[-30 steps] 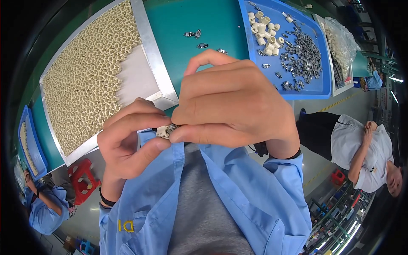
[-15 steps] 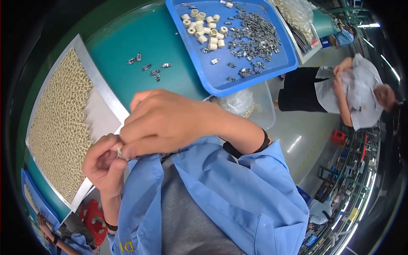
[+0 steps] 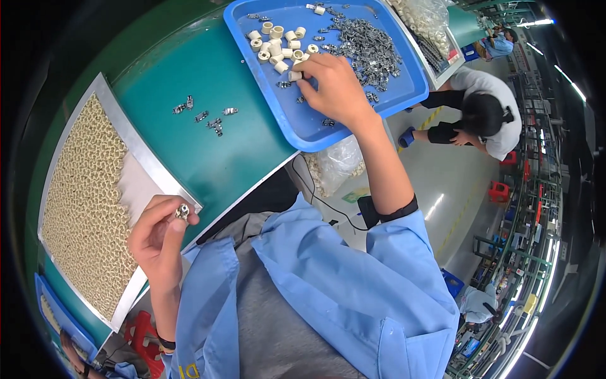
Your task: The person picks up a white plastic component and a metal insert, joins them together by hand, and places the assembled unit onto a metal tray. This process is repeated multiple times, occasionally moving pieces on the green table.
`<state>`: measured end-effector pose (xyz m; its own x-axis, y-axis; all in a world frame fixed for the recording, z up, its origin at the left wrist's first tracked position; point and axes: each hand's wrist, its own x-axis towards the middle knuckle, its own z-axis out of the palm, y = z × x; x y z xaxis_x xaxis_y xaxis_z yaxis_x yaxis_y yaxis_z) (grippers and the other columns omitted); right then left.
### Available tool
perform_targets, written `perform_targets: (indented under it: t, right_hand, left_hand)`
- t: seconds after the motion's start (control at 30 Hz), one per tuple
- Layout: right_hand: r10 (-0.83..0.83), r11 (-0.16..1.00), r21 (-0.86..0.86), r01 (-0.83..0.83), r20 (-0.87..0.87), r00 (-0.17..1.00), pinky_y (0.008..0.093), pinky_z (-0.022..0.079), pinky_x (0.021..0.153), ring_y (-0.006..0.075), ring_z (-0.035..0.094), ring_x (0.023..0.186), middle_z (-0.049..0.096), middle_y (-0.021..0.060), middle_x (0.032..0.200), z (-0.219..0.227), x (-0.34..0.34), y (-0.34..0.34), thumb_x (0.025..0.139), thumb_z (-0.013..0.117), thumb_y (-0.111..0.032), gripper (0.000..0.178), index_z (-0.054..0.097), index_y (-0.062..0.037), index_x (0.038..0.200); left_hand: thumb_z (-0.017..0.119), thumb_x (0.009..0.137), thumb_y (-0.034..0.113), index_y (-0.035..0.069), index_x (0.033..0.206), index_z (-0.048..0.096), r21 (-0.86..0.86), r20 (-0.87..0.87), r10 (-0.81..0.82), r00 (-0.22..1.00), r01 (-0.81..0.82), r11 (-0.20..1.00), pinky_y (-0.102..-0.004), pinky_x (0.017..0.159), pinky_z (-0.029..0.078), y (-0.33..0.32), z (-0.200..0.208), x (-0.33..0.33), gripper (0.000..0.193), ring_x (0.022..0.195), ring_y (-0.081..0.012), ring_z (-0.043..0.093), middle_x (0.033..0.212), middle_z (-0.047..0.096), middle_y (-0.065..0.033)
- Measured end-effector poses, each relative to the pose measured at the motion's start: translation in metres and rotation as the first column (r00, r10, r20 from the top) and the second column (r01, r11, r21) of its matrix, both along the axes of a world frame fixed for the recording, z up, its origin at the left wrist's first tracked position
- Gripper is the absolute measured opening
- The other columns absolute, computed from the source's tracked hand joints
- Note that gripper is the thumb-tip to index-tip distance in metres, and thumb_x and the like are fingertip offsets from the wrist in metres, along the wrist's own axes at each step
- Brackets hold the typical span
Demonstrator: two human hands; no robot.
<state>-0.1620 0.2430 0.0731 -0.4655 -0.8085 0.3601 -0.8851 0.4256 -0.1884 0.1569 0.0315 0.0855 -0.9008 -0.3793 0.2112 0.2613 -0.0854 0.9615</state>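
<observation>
My left hand point(image 3: 158, 240) is closed in a pinch near the tray's corner, gripping a small shiny metal piece point(image 3: 182, 211) between thumb and fingertips. Whether cream material sits behind that piece is hidden by the fingers. Over the blue tray point(image 3: 291, 129), my right hand point(image 3: 338, 88) is closed, its thumb and index finger around a cream ceramic cylinder point(image 3: 295, 76). Several more cream cylinders point(image 3: 276, 47) lie loose in the tray beside it. A heap of small metal clips point(image 3: 372, 47) fills the tray's far right, partly behind my right hand.
At the left, a metal-edged tray point(image 3: 136, 136) holds dense rows of cream pieces point(image 3: 82, 208). Several metal clips point(image 3: 215, 126) lie on the green tabletop point(image 3: 246, 145). Below the table edge sits a clear plastic bag point(image 3: 338, 158). Another person point(image 3: 486, 107) bends over at the right.
My right hand has left my left hand and reached up and right into the blue tray, onto a cylinder. The left hand stays low with the metal piece. The person at right has bent over.
</observation>
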Motion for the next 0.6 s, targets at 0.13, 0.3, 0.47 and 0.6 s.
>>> perform_targets:
  t: [0.13, 0.3, 0.47, 0.6]
  right_hand:
    - [0.008, 1.000, 0.017, -0.007, -0.079, 0.997, 0.0381, 0.050, 0.077, 0.0243, 0.065, 0.085, 0.066, 0.0063, 0.086, 0.002, 0.003, -0.005, 0.082, 0.073, -0.013, 0.016, 0.070, -0.0058, 0.096]
    - [0.227, 0.944, -0.306, -0.126, 0.322, 0.919, 0.0336, 0.053, 0.077, 0.0252, 0.070, 0.088, 0.070, 0.0112, 0.096, 0.040, 0.048, -0.006, 0.075, 0.079, -0.005, 0.024, 0.071, -0.0028, 0.098]
    - [0.624, 0.761, -0.450, -0.467, 0.314, 0.715, 0.0323, 0.054, 0.067, 0.0235, 0.069, 0.080, 0.070, 0.0124, 0.092, 0.068, 0.107, -0.036, 0.071, 0.083, -0.003, 0.027, 0.074, -0.0003, 0.096]
    - [0.687, 0.685, -0.571, -0.453, 0.297, 0.663, 0.0309, 0.054, 0.062, 0.0222, 0.068, 0.074, 0.070, 0.0125, 0.089, 0.069, 0.133, -0.047, 0.071, 0.083, -0.002, 0.027, 0.075, 0.0008, 0.096]
  left_hand:
    - [0.059, 0.092, -0.008, -0.006, 0.118, 0.063, -0.037, 0.040, 0.044, 0.998, -0.043, 0.998, -0.0328, 0.082, 0.054, 0.003, 0.008, -0.002, 0.027, 0.089, -0.0223, 0.065, 0.103, 0.063, -0.0176]
    - [0.062, 0.089, -0.011, -0.008, 0.118, 0.064, 0.031, 0.041, 0.048, 0.998, -0.050, 0.998, -0.0334, 0.085, 0.055, 0.010, 0.014, -0.008, 0.029, 0.093, -0.0233, 0.066, 0.104, 0.064, -0.0185]
    - [0.065, 0.088, -0.011, -0.010, 0.115, 0.066, -0.046, 0.037, -0.025, 0.999, 0.027, 0.999, -0.0318, 0.081, 0.057, 0.010, 0.025, -0.007, 0.027, 0.092, -0.0231, 0.067, 0.105, 0.066, -0.0201]
    - [0.066, 0.088, -0.009, -0.010, 0.114, 0.068, -0.084, 0.040, -0.054, 0.998, 0.057, 0.995, -0.0309, 0.075, 0.059, 0.011, 0.032, -0.006, 0.026, 0.087, -0.0229, 0.069, 0.104, 0.067, -0.0208]
